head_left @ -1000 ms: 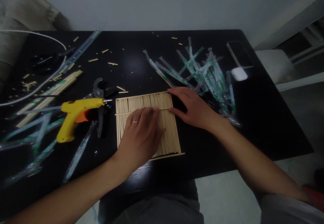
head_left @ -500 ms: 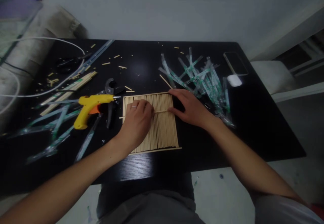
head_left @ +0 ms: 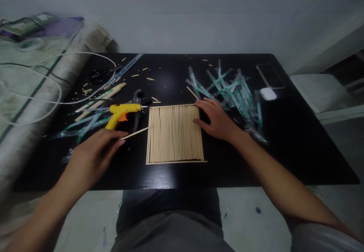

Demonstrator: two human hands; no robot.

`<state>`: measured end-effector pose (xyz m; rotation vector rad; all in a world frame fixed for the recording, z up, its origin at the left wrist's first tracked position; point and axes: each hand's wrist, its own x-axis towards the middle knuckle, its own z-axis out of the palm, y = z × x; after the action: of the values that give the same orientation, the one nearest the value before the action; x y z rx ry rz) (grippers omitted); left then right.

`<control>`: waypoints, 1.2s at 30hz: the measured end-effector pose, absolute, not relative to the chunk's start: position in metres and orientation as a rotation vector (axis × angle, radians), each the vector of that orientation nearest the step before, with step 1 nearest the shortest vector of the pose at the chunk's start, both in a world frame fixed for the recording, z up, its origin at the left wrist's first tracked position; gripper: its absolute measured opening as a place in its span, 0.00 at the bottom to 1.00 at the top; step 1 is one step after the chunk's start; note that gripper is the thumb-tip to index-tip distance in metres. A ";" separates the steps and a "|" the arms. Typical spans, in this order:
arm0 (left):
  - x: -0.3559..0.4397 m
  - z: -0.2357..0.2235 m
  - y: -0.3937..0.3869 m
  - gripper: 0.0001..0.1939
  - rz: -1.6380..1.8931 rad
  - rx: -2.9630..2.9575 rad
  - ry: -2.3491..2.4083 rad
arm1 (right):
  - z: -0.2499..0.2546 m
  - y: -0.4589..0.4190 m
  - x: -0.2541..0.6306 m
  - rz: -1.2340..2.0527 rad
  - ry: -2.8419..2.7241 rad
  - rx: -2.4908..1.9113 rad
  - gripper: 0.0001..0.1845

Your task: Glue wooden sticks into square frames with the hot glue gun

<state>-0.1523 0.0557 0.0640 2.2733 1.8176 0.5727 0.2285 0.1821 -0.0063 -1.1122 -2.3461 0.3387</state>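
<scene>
A square panel of thin wooden sticks (head_left: 174, 134) laid side by side sits on the black table, with sticks along its edges. My left hand (head_left: 95, 155) is left of it, pinching one loose wooden stick (head_left: 135, 133) whose far end reaches the panel's left edge. Fingers spread, my right hand (head_left: 214, 119) rests against the panel's upper right edge. Just beyond my left hand lies a yellow glue gun (head_left: 122, 111), its nozzle pointing at the panel's upper left corner. Dark-handled pliers (head_left: 138, 98) lie partly behind the gun.
Crumpled clear and green plastic wrappers (head_left: 239, 92) are heaped at the right, near a phone (head_left: 270, 76) and a white earbud case (head_left: 268, 94). More sticks (head_left: 102, 101), wrappers, scraps and a white cable (head_left: 61, 92) lie at the left. The table's front edge is close to my lap.
My left hand has moved left off the panel, taking the stick that lay across it. My right hand stays at the panel's right edge. The view has shifted slightly.
</scene>
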 end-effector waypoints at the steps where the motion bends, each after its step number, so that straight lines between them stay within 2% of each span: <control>1: -0.159 0.064 0.049 0.07 0.615 2.278 1.838 | -0.007 0.182 0.228 0.333 -2.343 -1.113 0.34; 9: -0.184 0.078 0.042 0.05 0.857 2.004 2.052 | -0.013 0.181 0.224 0.253 -2.322 -1.124 0.32; 16: -0.200 0.086 0.052 0.16 1.061 1.675 2.263 | -0.012 0.179 0.224 0.174 -2.305 -1.102 0.30; 19: -0.201 0.083 0.047 0.14 0.876 1.626 2.323 | -0.012 0.179 0.224 0.165 -2.308 -1.103 0.29; 26: -0.211 0.065 0.046 0.18 0.426 1.605 2.589 | -0.014 0.181 0.223 0.192 -2.308 -1.122 0.22; 30: -0.211 0.067 0.051 0.19 0.200 1.759 2.622 | -0.014 0.182 0.224 0.207 -2.289 -1.139 0.20; 33: -0.196 0.066 0.049 0.15 0.360 2.023 2.554 | -0.013 0.183 0.224 0.219 -2.275 -1.151 0.20; 36: -0.166 0.056 0.045 0.08 0.658 2.313 2.104 | -0.011 0.182 0.224 0.226 -2.286 -1.148 0.19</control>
<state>-0.1658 0.0445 0.0560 2.3128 2.1039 0.6578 0.2245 0.1824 -0.0111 -1.1479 -2.2863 0.2258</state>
